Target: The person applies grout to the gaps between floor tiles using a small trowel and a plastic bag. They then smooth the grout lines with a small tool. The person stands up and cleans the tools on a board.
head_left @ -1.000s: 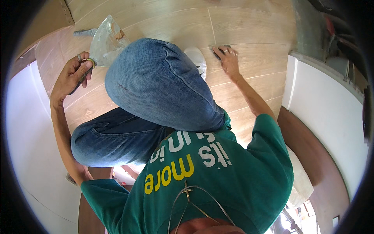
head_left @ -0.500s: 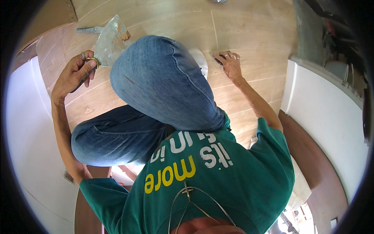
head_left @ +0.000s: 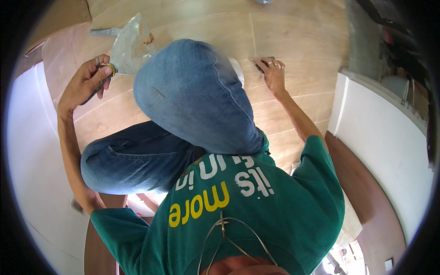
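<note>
My left hand point(head_left: 91, 82) is wrapped round the dark handle of a tool point(head_left: 94, 94) with a yellow ring. Just beyond it is a pale, smeared triangular piece point(head_left: 126, 50), possibly its blade; I cannot tell. A grey cylindrical object point(head_left: 103, 32) lies beside that piece. Right of my raised, denim-covered knee point(head_left: 185, 91), my right hand point(head_left: 273, 75) grips a small dark flat tool point(head_left: 260, 64) against the wood-look floor point(head_left: 302, 73). A white rounded object point(head_left: 237, 68) is partly hidden behind the knee.
A white low wall point(head_left: 385, 137) stands at the right, with dark clutter point(head_left: 398, 55) beyond it and a brown panel point(head_left: 366, 183) below. A white wall point(head_left: 32, 160) runs along the left. A brown board point(head_left: 62, 18) is at the upper left, a small grey object point(head_left: 264, 2) at the top.
My left hand and the pale piece sit a little higher in the picture. My right hand has shifted slightly right and down since a second ago, still gripping the dark tool.
</note>
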Demonstrator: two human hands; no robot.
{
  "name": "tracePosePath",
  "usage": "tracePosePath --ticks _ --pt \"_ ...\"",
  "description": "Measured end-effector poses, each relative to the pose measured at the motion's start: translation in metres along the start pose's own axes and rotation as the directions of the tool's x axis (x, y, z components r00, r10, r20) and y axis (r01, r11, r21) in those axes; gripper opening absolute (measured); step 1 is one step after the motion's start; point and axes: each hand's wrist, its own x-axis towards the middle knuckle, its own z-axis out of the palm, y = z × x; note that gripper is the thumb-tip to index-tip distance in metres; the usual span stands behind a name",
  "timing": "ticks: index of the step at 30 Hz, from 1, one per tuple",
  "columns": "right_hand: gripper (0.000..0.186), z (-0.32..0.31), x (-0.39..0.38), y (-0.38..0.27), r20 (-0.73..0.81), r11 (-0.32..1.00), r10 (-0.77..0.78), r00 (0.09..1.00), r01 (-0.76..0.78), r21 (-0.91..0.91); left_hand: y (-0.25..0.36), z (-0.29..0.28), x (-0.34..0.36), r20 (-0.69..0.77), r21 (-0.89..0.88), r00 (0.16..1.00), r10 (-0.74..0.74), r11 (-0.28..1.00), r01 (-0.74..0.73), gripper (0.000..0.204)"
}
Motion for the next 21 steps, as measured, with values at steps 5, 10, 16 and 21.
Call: tracePosePath --ticks 5,10,16,21 --pt "0.053 0.005 -0.015 0.008 0.028 1.000 -0.026 0.999 0.025 0.015 0.004 -0.003 0.000 0.048 0.014 0.999 -0.006 1.000 0.005 0.028" --pt "0.053 0.001 -0.006 0.011 -0.048 1.000 -0.002 0.999 0.001 -0.016 -0.001 0.001 -0.002 0.032 0.022 0.999 -0.012 1.000 0.011 0.028" --pt "0.054 -0.007 -0.005 0.002 0.108 0.998 -0.042 0.993 0.037 0.044 0.004 -0.001 -0.001 0.055 0.029 0.998 -0.020 0.999 0.019 0.029" --pt "0.053 -0.002 -0.001 -0.009 0.009 0.999 -0.022 1.000 0.021 0.050 0.007 0.003 -0.001 0.015 -0.002 1.000 -0.020 1.000 0.020 0.029"
